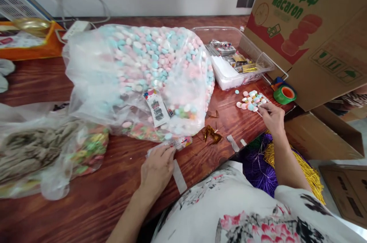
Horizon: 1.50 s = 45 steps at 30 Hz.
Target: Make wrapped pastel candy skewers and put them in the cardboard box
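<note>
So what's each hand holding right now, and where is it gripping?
The right hand pinches a thin white stick at its near end, beside the loose candies. The left hand rests on a small filled packet; its grip cannot be told.

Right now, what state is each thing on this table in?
Candy bag: full, lying on its side.
Loose candies: small pile by right hand.
Small packet: flat, under left hand fingertips.
Clear tray: open, partly filled.
Tape roll: lying flat.

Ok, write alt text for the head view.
A person's right hand touches a small pile of pastel candies on a wooden table, while the left hand rests by a large clear plastic bag of pastel candies.
</note>
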Tool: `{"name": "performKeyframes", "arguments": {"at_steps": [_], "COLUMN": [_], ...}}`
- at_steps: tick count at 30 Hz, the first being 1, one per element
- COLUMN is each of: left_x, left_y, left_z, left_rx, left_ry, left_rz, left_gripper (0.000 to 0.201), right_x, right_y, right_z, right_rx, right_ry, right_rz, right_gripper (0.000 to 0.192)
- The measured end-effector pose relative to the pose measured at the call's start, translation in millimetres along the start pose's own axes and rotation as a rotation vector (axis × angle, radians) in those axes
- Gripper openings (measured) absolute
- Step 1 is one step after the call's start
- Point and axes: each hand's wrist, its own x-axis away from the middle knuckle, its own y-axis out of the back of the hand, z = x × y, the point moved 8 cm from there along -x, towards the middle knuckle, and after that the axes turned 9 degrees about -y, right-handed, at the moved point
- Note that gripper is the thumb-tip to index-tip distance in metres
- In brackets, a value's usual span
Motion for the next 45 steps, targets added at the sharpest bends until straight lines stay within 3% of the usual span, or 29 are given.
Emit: {"name": "performKeyframes", "arguments": {"at_steps": [4,7,11,14,20,26,31,34,39,45], "left_x": [-9.0,-12.1,-6.6,2.4,3.7,0.8,7.0,10.4,18.5,27.2], "left_y": [-0.8,7.7,3.5,0.6,-2.3,13.5,39.6,47.5,54.4,64.1], "left_z": [15.0,18.3,3.0,-5.7,0.3,24.3,21.4,14.9,3.5,-6.6], "left_rx": [0.184,0.173,0.08,0.056,0.123,0.497,0.71,0.759,0.745,0.667], "left_ry": [0.095,0.098,-0.032,-0.052,0.022,0.295,0.414,0.416,0.374,0.327], "left_rz": [-0.039,-0.133,-0.046,0.015,0.072,-0.104,-0.283,-0.345,-0.422,-0.48], "left_gripper": [0.02,0.02,0.02,0.021,0.022,0.016,0.014,0.016,0.02,0.023], "right_x": [-24.5,-32.9,-25.6,-15.5,-15.9,6.1,47.2,65.1,80.6,94.7], "right_y": [-18.6,-36.8,-29.4,-20.0,-26.2,-12.8,25.6,14.7,-26.7,-49.8], "right_z": [9.8,21.7,44.9,56.0,42.2,57.3,88.5,121.5,171.0,191.6], "right_rx": [-0.399,-0.5,-0.357,-0.209,-0.08,-0.187,-0.7,-0.926,-1.126,-1.139], "right_ry": [-0.116,-0.142,-0.023,0.07,0.073,0.162,0.144,0.158,0.197,0.258], "right_rz": [0.069,0.137,0.07,0.043,0.157,0.144,-0.089,0.065,0.324,0.499], "right_gripper": [0.019,0.026,0.034,0.033,0.029,0.023,0.009,0.011,0.008,0.012]}}
